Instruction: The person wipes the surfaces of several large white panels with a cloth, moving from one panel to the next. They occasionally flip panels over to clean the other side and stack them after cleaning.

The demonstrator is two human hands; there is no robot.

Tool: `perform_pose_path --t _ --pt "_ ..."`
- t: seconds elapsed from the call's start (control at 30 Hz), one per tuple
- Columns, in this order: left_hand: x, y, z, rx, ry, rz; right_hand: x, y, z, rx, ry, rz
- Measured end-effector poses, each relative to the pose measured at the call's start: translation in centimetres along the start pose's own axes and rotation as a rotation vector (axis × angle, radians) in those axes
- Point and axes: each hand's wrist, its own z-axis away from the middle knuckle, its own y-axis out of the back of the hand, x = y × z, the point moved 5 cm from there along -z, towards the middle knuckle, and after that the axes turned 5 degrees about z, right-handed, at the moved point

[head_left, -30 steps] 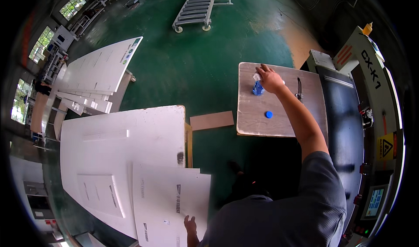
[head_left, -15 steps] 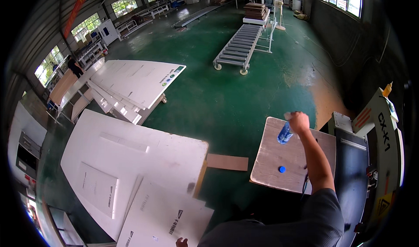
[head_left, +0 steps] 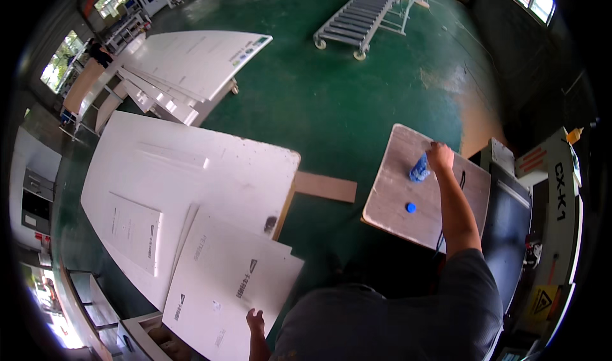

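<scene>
A small blue bottle [head_left: 419, 168] stands tilted on a worn wooden board [head_left: 395, 202] that serves as a side table, to the right of the person wearing the camera. The right hand [head_left: 440, 156] reaches out at the end of a fully stretched arm and is closed around the bottle's upper part, fingers wrapped over it. A loose blue cap [head_left: 410, 207] lies on the same board, a little nearer the body and apart from the bottle, so the bottle appears to be open; it was probably set down there to keep it within reach. A thin dark tool or cable [head_left: 460, 181] lies on the board just beside the forearm. The left hand [head_left: 255, 323] rests low in the view, fingers spread flat and open on the near edge of a large white sheet [head_left: 229, 284], seemingly steadying it. That sheet overlaps a bigger stack of white panels [head_left: 185, 176] lying flat. Beyond them, more white panels [head_left: 191, 61] lean on a cart, and a roller conveyor [head_left: 360, 20] stands on the green floor [head_left: 344, 106]. A grey machine with warning labels [head_left: 548, 233] sits at the far right.
</scene>
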Motion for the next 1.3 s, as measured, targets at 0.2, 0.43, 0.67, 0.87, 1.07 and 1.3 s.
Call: perform_pose_path --t 0.2,0.43,0.67,0.87,1.07,1.3 --pt "0.4 2.3 4.3 -0.066 0.06 -0.116 -2.0 0.0 -1.0 -0.178 0.069 0.104" --pt "0.2 2.4 4.7 -0.091 0.107 -0.097 -0.2 3.0 -1.1 -0.187 0.034 0.138" --pt "-0.3 2.6 5.3 -0.085 0.125 -0.04 -4.4 12.1 -0.1 0.016 0.112 0.121" --pt "1.2 6.1 1.7 0.057 -0.162 -0.217 -17.7 4.8 16.3 -0.118 0.59 -0.403" --pt "1.3 11.1 -5.4 0.138 -0.234 -0.259 -35.9 -8.9 44.5 -0.575 0.982 -0.448" --pt "3.2 16.6 -14.7 0.32 -0.236 -0.495 -43.5 -9.1 68.0 -0.54 1.169 -0.433"
